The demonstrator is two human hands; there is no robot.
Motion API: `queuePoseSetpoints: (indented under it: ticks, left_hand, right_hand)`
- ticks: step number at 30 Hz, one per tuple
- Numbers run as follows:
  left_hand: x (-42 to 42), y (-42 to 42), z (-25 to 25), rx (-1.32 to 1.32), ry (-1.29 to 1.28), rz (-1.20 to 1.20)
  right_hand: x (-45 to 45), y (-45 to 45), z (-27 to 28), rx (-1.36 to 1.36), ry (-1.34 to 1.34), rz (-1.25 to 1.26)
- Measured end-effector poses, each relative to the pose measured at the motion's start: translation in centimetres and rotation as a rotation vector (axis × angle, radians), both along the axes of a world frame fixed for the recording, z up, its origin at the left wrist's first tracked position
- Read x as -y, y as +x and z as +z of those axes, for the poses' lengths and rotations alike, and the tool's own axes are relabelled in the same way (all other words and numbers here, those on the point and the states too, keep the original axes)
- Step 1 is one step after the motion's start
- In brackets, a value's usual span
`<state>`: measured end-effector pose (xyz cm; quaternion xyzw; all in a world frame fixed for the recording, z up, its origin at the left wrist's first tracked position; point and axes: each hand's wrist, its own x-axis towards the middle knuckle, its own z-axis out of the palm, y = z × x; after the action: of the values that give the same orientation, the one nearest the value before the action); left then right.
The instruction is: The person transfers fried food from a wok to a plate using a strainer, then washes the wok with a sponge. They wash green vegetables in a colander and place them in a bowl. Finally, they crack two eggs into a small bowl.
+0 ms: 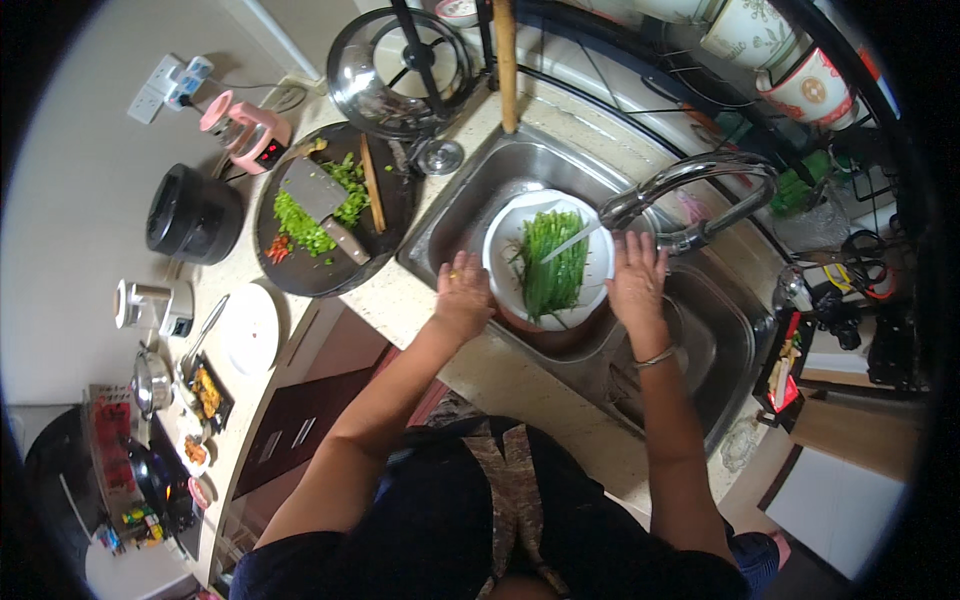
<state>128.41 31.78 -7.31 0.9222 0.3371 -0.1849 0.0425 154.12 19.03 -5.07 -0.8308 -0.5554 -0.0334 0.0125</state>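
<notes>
A white bowl [501, 216] sits in the left basin of a stainless steel sink [457, 225]. Long green vegetable stalks [556, 262] lie in it, side by side. A stream of water runs onto them from the chrome faucet [621, 208]. Beside the bowl's left rim is my left hand [463, 292], fingers extended and a ring on one finger. My right hand [637, 281], with a bangle at the wrist, spreads its fingers by the right rim, just below the faucet head. Neither hand grasps anything; whether they touch the rim I cannot tell.
Left of the sink, a round dark chopping board [300, 262] bears a cleaver [319, 191], chopped greens and chopsticks [372, 184]. A glass lid [401, 71] stands behind it. A white plate [251, 330] lies farther left. Bowls [810, 86] hang over the counter at the upper right.
</notes>
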Motion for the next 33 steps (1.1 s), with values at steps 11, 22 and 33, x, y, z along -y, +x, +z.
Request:
queuePoseSetpoints:
  ticks: [11, 22, 33]
  left_hand:
    - [5.4, 6.3, 4.6, 0.33, -0.377, -0.062]
    - [8.9, -14.5, 2.8, 0.445, -0.183, 0.168]
    - [18.0, -29.9, 1.0, 0.33, -0.651, 0.851]
  right_hand:
    - [1.1, -0.3, 0.9, -0.239, 0.113, 0.147]
    - [4.5, 1.4, -4.3, -0.481, -0.244, 0.343]
    - [1.2, -2.0, 1.5, -1.734, -0.127, 0.289]
